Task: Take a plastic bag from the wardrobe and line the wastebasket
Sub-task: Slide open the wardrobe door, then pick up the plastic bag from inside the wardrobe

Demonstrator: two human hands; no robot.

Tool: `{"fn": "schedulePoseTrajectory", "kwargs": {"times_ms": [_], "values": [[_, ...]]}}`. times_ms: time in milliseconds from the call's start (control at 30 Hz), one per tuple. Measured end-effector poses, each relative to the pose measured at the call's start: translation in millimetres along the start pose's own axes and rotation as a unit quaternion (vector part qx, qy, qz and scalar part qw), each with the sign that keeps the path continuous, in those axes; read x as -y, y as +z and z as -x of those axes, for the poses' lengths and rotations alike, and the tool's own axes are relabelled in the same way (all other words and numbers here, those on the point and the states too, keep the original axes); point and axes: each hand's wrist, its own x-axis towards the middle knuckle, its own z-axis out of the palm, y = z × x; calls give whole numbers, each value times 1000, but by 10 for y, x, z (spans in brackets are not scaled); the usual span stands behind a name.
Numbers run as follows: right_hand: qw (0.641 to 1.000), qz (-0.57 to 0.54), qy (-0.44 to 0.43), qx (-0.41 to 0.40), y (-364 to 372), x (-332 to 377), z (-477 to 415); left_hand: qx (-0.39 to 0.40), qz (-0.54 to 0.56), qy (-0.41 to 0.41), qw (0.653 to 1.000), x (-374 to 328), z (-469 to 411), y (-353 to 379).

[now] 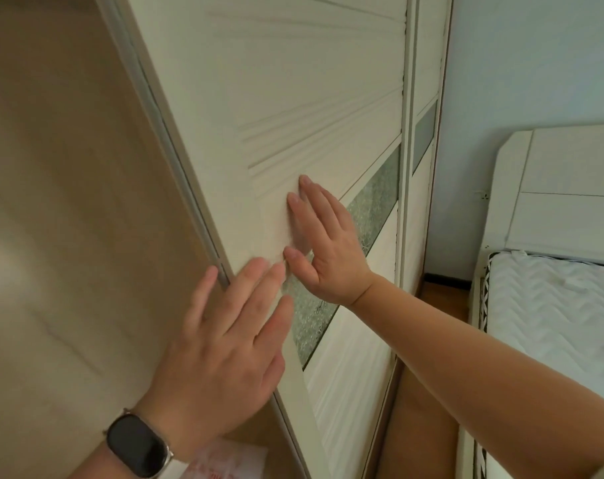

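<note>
Both your hands lie flat and open on the sliding door (293, 98), gripping nothing; left hand (221, 344) sits nearer its edge than right hand (324, 243). Wardrobe (69, 202) opening lies left of them; a plastic bag (224, 461), probably, shows low beneath your left wrist.

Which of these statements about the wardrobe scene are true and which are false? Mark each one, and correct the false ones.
1. Both hands lie flat on the wardrobe door. True: the left hand and the right hand press on it with fingers spread.
2. The right hand holds a plastic bag. False: it holds nothing.
3. A watch sits on the left wrist. True.
4. The wardrobe is fully shut. False: the inside shows to the left of the door's edge.
5. A bed stands to the right. True.
</note>
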Motion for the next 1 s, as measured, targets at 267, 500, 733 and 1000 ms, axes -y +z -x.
{"fn": "schedulePoseTrajectory", "kwargs": {"times_ms": [267,500,733,1000], "values": [[995,29,54,80,-410,636,403,54,113,-12,992,165,769,39],[981,-2,-49,186,-615,1414,693,153,176,-88,968,61,1579,99],[929,-3,-107,354,-295,1999,1045,201,213,-206,934,-49,2423,-39],[877,-36,-144,457,496,2575,1486,276,215,-333,875,-91,3485,-146]]}}
